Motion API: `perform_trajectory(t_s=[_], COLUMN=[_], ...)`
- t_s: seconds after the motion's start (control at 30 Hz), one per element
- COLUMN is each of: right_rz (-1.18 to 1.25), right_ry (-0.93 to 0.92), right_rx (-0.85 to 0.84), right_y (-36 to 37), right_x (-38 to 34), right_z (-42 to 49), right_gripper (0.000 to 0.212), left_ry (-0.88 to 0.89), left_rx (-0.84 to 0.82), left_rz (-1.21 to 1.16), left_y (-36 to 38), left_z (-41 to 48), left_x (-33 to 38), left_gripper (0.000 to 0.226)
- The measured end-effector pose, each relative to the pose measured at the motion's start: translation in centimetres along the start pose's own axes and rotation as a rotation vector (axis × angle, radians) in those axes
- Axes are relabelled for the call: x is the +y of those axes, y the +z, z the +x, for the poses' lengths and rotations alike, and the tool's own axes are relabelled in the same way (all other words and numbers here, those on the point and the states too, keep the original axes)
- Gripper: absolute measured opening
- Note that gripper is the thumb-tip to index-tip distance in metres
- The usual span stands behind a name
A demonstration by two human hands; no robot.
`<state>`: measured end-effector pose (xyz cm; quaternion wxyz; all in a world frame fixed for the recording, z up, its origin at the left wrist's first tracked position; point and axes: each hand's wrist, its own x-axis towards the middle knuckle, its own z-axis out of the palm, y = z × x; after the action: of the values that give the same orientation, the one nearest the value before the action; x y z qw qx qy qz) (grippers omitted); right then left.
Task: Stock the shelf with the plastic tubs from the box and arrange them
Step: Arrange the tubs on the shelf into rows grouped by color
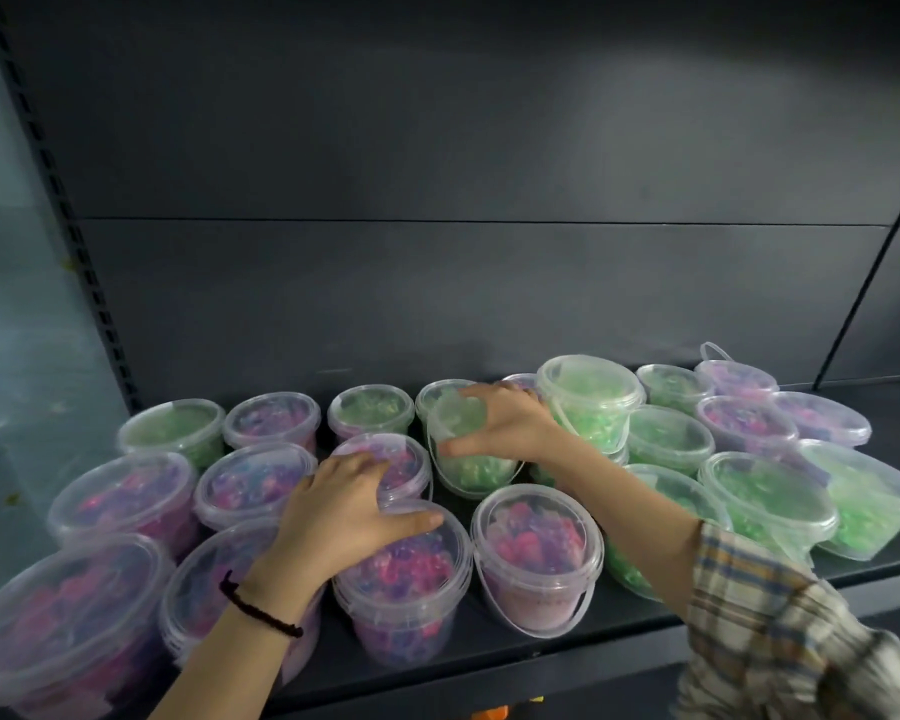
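Where pink tubs (120, 496) crowd the shelf (489, 652) left of it, the left hand (344, 506) lies spread flat, fingers on one pink lid, thumb on the front pink tub (401, 579). Just beyond to its right, the right hand (505, 423) grips a tilted green tub (468, 465), fingers curled over its lid. More green tubs (765, 491) stand right of that hand.

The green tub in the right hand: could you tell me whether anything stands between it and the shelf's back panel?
Yes. The right hand grips the held green tub, and a back-row green tub stands directly behind it, in front of the back panel.
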<state>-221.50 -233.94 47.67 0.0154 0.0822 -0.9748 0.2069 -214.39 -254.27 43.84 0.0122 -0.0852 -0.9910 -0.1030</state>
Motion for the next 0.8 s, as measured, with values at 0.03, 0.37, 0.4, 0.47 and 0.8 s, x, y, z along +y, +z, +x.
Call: perform_trajectory(t_s=[0.03, 0.37, 0.4, 0.47, 0.8], right_rz=[0.058, 0.409, 0.409, 0.422, 0.305], right_ry=[-0.018, -0.114, -0.085, -0.016, 0.221], right_rx=[0.035, 0.25, 0.295, 0.369, 0.415], right_y=[-0.8, -11.9, -12.7, -13.7, -14.6], right_x=[-0.4, 1.3, 2.5, 5.3, 17.2], right_z=[-0.1, -5.1, -5.4, -5.8, -4.2], right_gripper=[0.087, 0.068, 0.068, 0.068, 0.077], left_ry=[-0.001, 0.055, 0.066, 0.089, 0.011], left_rx=[-0.005, 0.096, 0.058, -0.001, -0.107], left_rz=[-0.01, -0.3, -0.345, -0.345, -0.14], left_y=[0.0, -0.1, 0.1, 0.8, 0.6], left_z=[0.0, -1.1, -1.3, -1.5, -2.2], left_x=[0.0, 4.9, 6.0, 7.8, 11.6], left_gripper=[0.129, 0.141, 0.138, 0.137, 0.141])
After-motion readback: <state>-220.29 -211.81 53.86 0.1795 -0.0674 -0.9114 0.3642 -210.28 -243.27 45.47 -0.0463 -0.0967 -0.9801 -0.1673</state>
